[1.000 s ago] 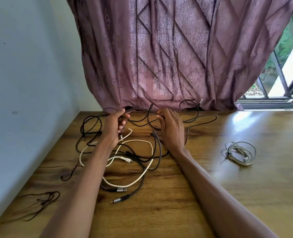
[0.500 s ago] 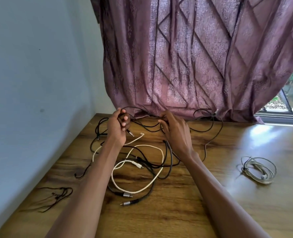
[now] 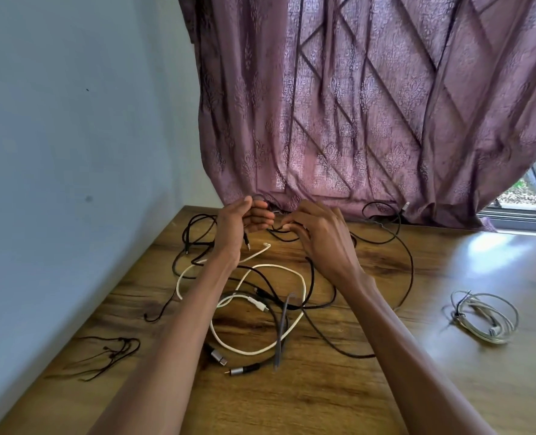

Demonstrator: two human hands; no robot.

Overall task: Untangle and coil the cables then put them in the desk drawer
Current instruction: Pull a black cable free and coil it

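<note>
A tangle of black cables [image 3: 401,255] and a white cable [image 3: 294,328] sprawls over the wooden desk [image 3: 338,397]. My left hand [image 3: 241,224] is closed around a thin black cable whose metal jack plug [image 3: 247,243] dangles below the fist. My right hand [image 3: 320,237] pinches the same black cable just beside it, near the curtain hem. Two silver-tipped plugs [image 3: 229,364] lie at the front of the tangle. A grey cable coil [image 3: 483,315] rests apart on the right.
A thin dark cord [image 3: 109,356] lies loose at the desk's left front, close to the blue-grey wall [image 3: 56,183]. A mauve curtain [image 3: 354,105] hangs over the desk's back edge. A window frame [image 3: 524,215] shows at the far right.
Both hands have come closer together and lifted slightly, drawing the black cable up. The view has shifted, so the desk things appear further right.
</note>
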